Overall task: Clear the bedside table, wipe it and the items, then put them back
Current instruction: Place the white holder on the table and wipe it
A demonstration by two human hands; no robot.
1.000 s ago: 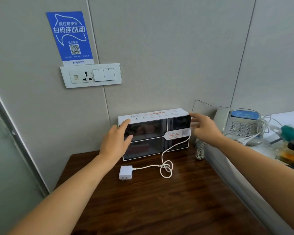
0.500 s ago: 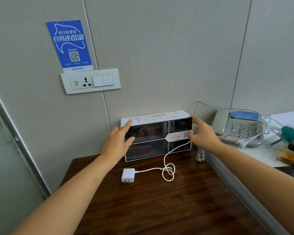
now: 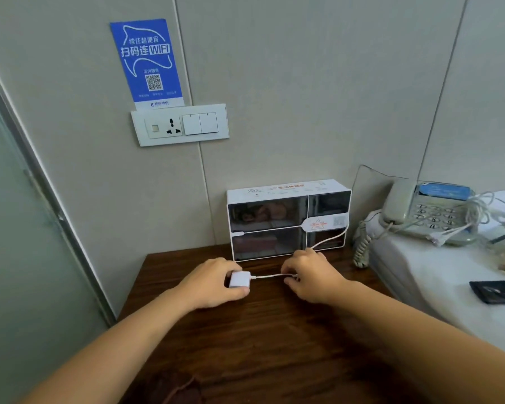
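Two hands work low over the dark wooden bench [image 3: 274, 330], both near its back edge. The left hand [image 3: 213, 284] has its grip closed around a small white plug adapter [image 3: 239, 280], thumb below and fingers curled over the top, with the adapter's right end showing. From that end a thin white cable [image 3: 267, 276] runs straight across to the right hand [image 3: 312, 277], whose fingers are curled and pinch the cable just above the wood. Beyond the right hand the same cable rises and curves up to the right side of a white dispenser box [image 3: 287, 218] with dark glossy window panels, which stands upright on the bench against the grey wall. A small label with a code sits on the box's right front panel. To the right, on a white bed [image 3: 438, 275] beside the bench, lies a grey-green telephone [image 3: 429, 212] with a keypad; its coiled cord [image 3: 360, 252] hangs down in the gap between bed and bench, and loose white wires lie tangled over its right part. A dark flat object [image 3: 497, 291] rests on the bed nearer the camera; what it is cannot be told. On the wall above the bench a white outlet and switch plate [image 3: 180, 125] is mounted, and a blue WIFI sign [image 3: 146, 61] with a QR code sits just above it.
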